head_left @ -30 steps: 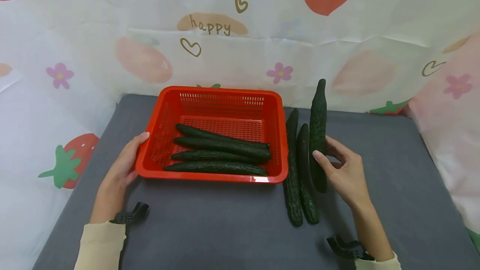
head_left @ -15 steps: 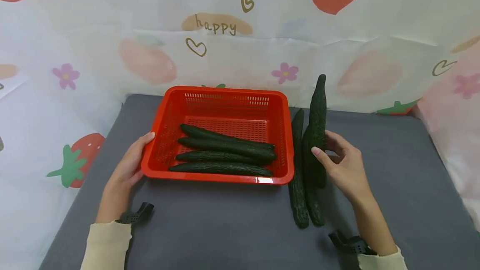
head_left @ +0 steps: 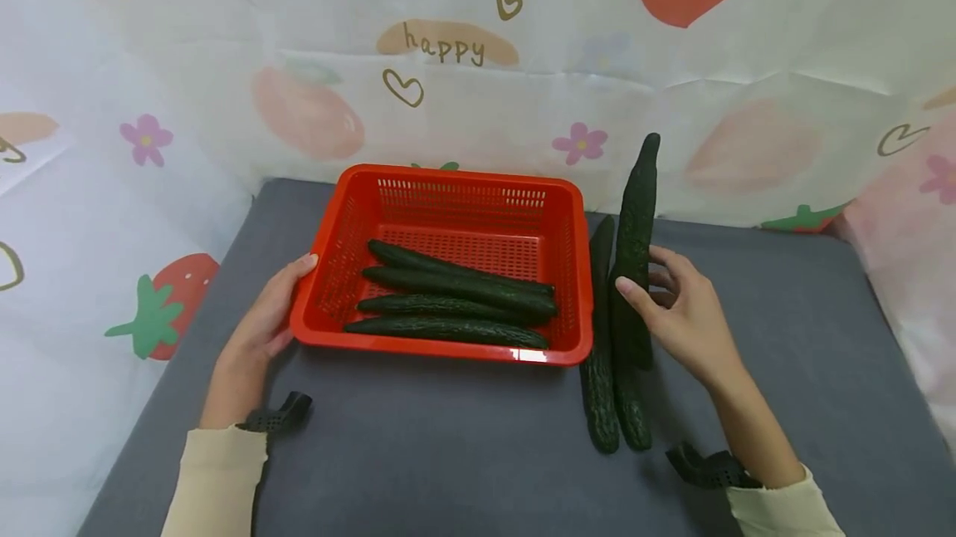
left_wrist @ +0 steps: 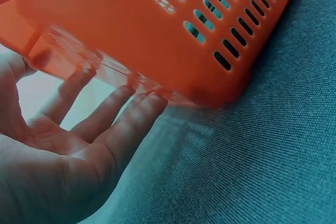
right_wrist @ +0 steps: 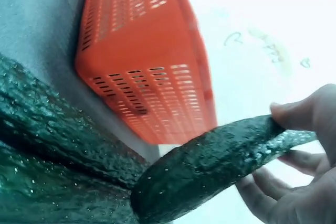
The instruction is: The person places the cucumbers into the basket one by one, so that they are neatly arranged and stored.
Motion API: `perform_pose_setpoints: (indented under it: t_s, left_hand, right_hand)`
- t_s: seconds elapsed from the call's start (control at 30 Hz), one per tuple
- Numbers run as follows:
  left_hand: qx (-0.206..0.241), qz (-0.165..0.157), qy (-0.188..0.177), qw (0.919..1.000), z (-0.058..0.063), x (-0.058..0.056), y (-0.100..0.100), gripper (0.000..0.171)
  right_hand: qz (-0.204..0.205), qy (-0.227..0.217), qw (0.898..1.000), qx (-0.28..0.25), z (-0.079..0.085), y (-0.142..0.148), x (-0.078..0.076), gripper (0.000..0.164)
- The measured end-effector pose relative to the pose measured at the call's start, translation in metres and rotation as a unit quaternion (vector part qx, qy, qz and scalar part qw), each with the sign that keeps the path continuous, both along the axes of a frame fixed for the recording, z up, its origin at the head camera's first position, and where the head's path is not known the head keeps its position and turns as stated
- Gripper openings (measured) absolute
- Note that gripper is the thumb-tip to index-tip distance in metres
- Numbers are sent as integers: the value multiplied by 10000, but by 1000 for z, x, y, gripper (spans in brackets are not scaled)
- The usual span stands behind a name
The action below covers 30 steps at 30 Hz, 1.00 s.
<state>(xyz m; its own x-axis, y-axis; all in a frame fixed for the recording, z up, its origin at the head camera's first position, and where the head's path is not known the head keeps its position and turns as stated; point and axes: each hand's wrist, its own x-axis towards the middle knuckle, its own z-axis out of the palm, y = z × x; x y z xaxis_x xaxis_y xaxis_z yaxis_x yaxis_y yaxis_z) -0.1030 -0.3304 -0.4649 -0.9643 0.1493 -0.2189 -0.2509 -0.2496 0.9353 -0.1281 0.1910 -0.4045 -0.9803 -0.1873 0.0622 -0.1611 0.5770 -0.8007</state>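
In the head view my left hand [head_left: 261,317] holds the left side of a red plastic basket [head_left: 448,353]. The left wrist view has its fingers [left_wrist: 139,116] against the outer wall just under the rim, thumb near the edge. Inside the basket, several dark green cucumbers [head_left: 448,329] lie side by side near the front. My right hand [head_left: 690,321] pinches another cucumber [head_left: 636,222] between thumb and fingers, tilted with its narrow end up and away. Its lower end overlaps one of two cucumbers [head_left: 600,396] lying side by side just right of the basket.
A dark grey cloth [head_left: 448,446] covers the table. Behind it hangs a pale curtain [head_left: 463,122] printed with strawberries, flowers and hearts, which also runs along both sides. Black wrist mounts [head_left: 713,466] sit on both forearms.
The whole head view has shifted slightly. Against the table, my right hand has raised its cucumber a little and brought it left, over the nearer lying cucumber. My left hand keeps its place on the basket.
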Motion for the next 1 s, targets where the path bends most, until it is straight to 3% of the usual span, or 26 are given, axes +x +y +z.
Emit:
perform_pose_setpoints:
  t_s: [0.23, 0.47, 0.73, 1.0]
  left_hand:
    - [-94, 75, -179, 9998, 3, 0, 0, 23]
    - [-295, 168, -357, 9988, 2, -1, 1, 25]
    - [-420, 298, -361, 9980, 2, -2, 3, 25]
    - [-319, 379, -514, 9974, 3, -2, 4, 24]
  right_hand:
    - [88, 301, 9995, -70, 9, -15, -8, 65]
    - [376, 628, 9969, 306, 19, -23, -18, 62]
    - [730, 700, 9943, 350, 32, -35, -32, 57]
    - [1122, 443, 9910, 577, 51, -61, -48, 50]
